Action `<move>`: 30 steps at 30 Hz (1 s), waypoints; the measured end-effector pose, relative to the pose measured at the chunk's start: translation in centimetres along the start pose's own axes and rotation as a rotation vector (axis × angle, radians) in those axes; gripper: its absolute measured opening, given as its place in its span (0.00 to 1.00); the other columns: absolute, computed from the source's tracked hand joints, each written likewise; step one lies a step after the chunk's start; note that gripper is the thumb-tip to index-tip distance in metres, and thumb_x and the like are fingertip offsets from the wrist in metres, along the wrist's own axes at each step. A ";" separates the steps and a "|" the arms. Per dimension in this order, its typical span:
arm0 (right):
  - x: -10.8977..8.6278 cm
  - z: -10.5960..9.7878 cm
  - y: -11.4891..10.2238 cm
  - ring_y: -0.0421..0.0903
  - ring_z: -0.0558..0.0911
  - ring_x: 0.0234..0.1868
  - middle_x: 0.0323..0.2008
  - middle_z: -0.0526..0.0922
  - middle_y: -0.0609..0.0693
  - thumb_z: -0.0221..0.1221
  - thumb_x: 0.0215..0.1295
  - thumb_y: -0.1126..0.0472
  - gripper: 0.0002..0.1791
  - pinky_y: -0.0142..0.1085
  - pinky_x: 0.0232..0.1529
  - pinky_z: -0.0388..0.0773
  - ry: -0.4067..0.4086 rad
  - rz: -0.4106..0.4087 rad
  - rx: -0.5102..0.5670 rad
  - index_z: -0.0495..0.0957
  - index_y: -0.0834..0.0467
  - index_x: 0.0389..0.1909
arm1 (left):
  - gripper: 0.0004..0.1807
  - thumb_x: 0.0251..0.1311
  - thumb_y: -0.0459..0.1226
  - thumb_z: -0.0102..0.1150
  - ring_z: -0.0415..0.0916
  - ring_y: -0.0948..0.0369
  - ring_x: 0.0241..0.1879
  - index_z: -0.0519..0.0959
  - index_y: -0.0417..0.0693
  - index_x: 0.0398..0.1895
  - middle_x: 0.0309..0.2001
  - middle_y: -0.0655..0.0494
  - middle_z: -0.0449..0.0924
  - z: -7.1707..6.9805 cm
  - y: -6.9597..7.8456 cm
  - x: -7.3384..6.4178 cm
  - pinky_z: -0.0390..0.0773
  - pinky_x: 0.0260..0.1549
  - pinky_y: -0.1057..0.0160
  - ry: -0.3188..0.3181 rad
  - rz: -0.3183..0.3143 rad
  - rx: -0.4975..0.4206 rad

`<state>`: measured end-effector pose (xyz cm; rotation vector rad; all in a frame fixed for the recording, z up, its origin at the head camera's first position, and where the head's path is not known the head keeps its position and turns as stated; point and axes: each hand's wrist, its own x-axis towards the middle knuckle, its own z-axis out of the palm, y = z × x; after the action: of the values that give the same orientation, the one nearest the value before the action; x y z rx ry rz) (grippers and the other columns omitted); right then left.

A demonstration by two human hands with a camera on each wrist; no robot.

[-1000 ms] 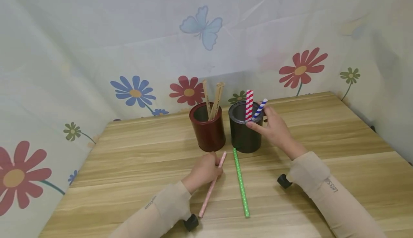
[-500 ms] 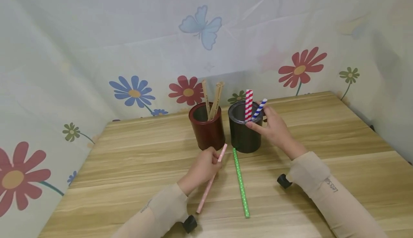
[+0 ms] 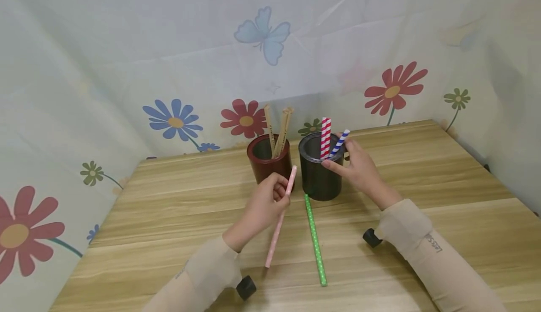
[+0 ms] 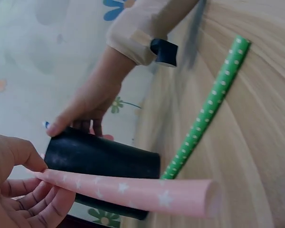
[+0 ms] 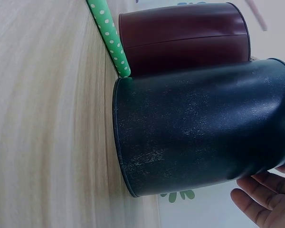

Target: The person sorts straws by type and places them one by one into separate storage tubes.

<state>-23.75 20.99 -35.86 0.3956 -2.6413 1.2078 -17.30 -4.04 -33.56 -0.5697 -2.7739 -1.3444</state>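
My left hand (image 3: 259,208) pinches a pink paper straw with white stars (image 4: 133,191) between thumb and fingers. The straw slants upward in front of the dark red cup (image 3: 263,170), its lower end raised over the table. With thumb and fingers about its rim, my right hand (image 3: 362,172) holds the black cup (image 3: 318,181), which stands upright. Red-striped straws (image 3: 325,137) and a blue-striped one (image 3: 340,142) poke out of that cup. On the wood lies a green dotted straw (image 3: 315,244), its far end at the black cup's base.
Several brown straws (image 3: 284,132) lean inside the dark red cup, left of the black one. Behind the wooden table (image 3: 177,208) hangs a pale cloth (image 3: 190,58) printed with flowers and a butterfly. A black wrist mount (image 3: 372,237) sits below the right sleeve.
My left hand has lifted the pink straw off the table and carried it up and forward, tilting its top toward the cups. The right hand and the black cup have stayed put.
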 end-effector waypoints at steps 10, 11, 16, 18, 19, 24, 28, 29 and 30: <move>0.0 -0.2 -0.1 0.61 0.69 0.63 0.70 0.60 0.64 0.61 0.60 0.39 0.49 0.56 0.58 0.74 -0.004 0.005 -0.006 0.51 0.57 0.74 | 0.13 0.58 0.26 0.57 0.73 0.60 0.29 0.73 0.36 0.46 0.35 0.43 0.76 -1.5 2.6 1.0 0.76 0.27 0.72 0.102 0.076 -0.112; 0.0 -0.2 -0.1 0.60 0.69 0.63 0.70 0.60 0.64 0.61 0.60 0.39 0.49 0.56 0.58 0.74 -0.004 0.005 -0.005 0.51 0.57 0.74 | 0.13 0.58 0.26 0.57 0.73 0.59 0.30 0.72 0.36 0.47 0.36 0.43 0.76 -1.6 2.9 1.1 0.76 0.27 0.72 0.108 0.085 -0.116; 0.0 -0.1 -0.1 0.59 0.70 0.61 0.69 0.62 0.63 0.60 0.60 0.40 0.48 0.55 0.58 0.74 -0.004 0.000 0.006 0.52 0.58 0.74 | 0.15 0.60 0.28 0.57 0.76 0.57 0.32 0.71 0.36 0.49 0.39 0.43 0.77 -2.6 4.3 2.4 0.80 0.29 0.69 0.142 0.186 -0.118; 0.0 -0.1 -0.1 0.59 0.70 0.61 0.69 0.63 0.63 0.60 0.61 0.40 0.48 0.56 0.58 0.74 -0.002 -0.002 0.011 0.52 0.58 0.74 | 0.16 0.60 0.29 0.57 0.77 0.56 0.33 0.70 0.36 0.50 0.39 0.43 0.77 -2.9 4.7 2.9 0.81 0.30 0.68 0.162 0.243 -0.111; 0.0 -0.1 0.0 0.59 0.70 0.61 0.69 0.63 0.63 0.60 0.61 0.40 0.48 0.56 0.58 0.73 -0.002 -0.003 0.011 0.52 0.58 0.74 | 0.16 0.60 0.29 0.57 0.78 0.56 0.33 0.70 0.35 0.51 0.40 0.44 0.77 -3.0 5.0 3.2 0.81 0.31 0.67 0.170 0.261 -0.116; -0.1 0.1 0.0 0.59 0.70 0.60 0.69 0.62 0.63 0.60 0.62 0.40 0.47 0.55 0.58 0.73 0.000 -0.011 0.017 0.51 0.58 0.74 | 0.19 0.59 0.28 0.58 0.79 0.53 0.37 0.68 0.35 0.54 0.45 0.42 0.75 -3.6 5.8 4.3 0.83 0.36 0.62 0.202 0.313 -0.140; -0.1 0.1 -0.1 0.58 0.70 0.60 0.68 0.63 0.63 0.59 0.61 0.39 0.47 0.55 0.58 0.73 0.003 -0.016 0.020 0.51 0.57 0.74 | 0.20 0.60 0.29 0.58 0.79 0.51 0.39 0.68 0.36 0.55 0.46 0.41 0.75 -4.0 6.5 5.0 0.84 0.38 0.58 0.232 0.344 -0.176; -0.1 0.1 -0.1 0.58 0.70 0.59 0.68 0.63 0.63 0.59 0.61 0.39 0.47 0.55 0.58 0.73 0.005 -0.019 0.021 0.51 0.57 0.74 | 0.20 0.60 0.29 0.58 0.79 0.51 0.39 0.67 0.36 0.55 0.46 0.41 0.75 -4.1 6.7 5.2 0.84 0.38 0.58 0.248 0.360 -0.184; -0.1 0.1 -0.1 0.58 0.70 0.59 0.68 0.63 0.63 0.59 0.61 0.39 0.47 0.55 0.58 0.73 0.006 -0.022 0.021 0.52 0.57 0.74 | 0.20 0.61 0.29 0.58 0.79 0.51 0.39 0.67 0.36 0.55 0.46 0.41 0.75 -4.2 6.8 5.4 0.84 0.38 0.57 0.266 0.381 -0.193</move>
<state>-23.64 20.86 -35.93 0.4222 -2.6144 1.2292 -20.78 -1.65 -24.87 -0.8082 -2.2042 -1.4752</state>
